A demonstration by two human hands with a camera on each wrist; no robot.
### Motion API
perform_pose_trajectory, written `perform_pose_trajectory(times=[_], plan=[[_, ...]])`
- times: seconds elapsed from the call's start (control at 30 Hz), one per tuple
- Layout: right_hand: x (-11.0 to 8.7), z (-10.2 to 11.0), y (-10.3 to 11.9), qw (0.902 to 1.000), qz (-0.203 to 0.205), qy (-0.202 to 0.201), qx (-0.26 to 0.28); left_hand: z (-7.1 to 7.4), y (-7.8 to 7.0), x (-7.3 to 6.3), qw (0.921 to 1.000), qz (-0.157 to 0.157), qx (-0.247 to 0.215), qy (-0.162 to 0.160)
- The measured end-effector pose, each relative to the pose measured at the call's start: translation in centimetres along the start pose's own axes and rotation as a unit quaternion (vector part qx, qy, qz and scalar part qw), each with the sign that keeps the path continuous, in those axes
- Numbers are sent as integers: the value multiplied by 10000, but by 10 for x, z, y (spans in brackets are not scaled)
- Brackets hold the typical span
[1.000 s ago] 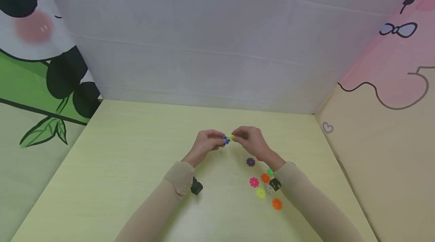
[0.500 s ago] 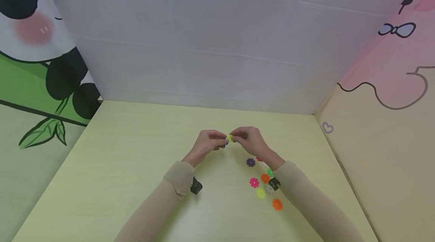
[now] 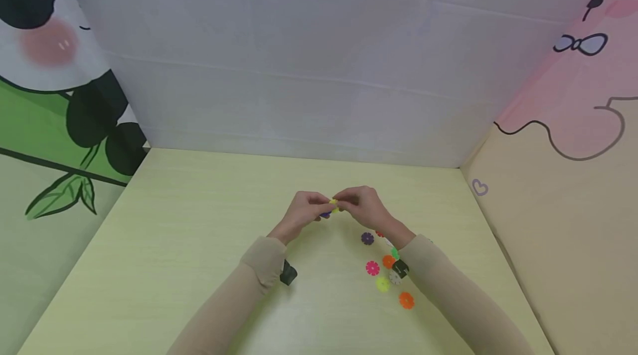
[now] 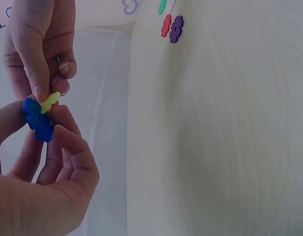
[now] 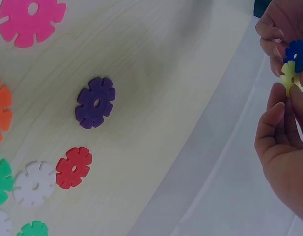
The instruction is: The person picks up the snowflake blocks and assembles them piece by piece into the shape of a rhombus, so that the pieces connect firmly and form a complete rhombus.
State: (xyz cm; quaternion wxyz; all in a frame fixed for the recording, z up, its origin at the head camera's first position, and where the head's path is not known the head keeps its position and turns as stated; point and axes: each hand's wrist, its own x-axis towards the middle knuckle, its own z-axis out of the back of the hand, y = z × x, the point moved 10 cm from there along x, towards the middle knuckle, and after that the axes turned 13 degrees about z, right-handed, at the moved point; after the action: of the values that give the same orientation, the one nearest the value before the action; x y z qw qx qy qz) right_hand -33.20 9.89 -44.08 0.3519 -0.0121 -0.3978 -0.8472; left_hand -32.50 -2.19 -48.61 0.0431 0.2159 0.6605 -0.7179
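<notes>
Above the far middle of the table, my left hand (image 3: 301, 212) pinches a blue notched disc (image 4: 38, 120) between thumb and fingers. A yellow notched disc (image 5: 289, 78) is pinched by my right hand (image 3: 366, 208), thumb against fingertips. The two discs touch at their edges, the yellow one turned at an angle to the blue; how deep their notches sit in each other cannot be told. In the head view the fingers hide most of both discs.
Loose notched discs lie on the pale table (image 3: 209, 244) below my right forearm: purple (image 5: 96, 103), red (image 5: 73, 168), pink (image 3: 372, 268), orange (image 3: 406, 300), with several more. A white back wall (image 3: 299, 67) and printed side panels enclose the table.
My right hand has shifted slightly left, closer to the left hand, bringing the yellow disc along. The blue disc has tilted in my left hand and shows less from above.
</notes>
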Motion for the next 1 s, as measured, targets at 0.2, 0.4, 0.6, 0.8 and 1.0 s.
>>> perform_pose_trajectory(times=[0.2, 0.4, 0.6, 0.8, 1.0], plan=[[-3, 6, 1, 10000, -14, 10, -63, 5, 2, 1, 9999, 17, 7, -121], [-15, 16, -17, 9989, -324, 50, -334, 9, 4, 1, 9998, 32, 21, -197], [-29, 21, -38, 9963, -581, 224, -588, 11, 8, 4, 9997, 124, 15, -233], [-40, 25, -50, 9940, -505, 444, -860, 13, 10, 5, 9995, 105, -9, -292], [-56, 24, -69, 9872, -785, 898, -1058, 14, 9, 3, 9995, 95, -25, -288]])
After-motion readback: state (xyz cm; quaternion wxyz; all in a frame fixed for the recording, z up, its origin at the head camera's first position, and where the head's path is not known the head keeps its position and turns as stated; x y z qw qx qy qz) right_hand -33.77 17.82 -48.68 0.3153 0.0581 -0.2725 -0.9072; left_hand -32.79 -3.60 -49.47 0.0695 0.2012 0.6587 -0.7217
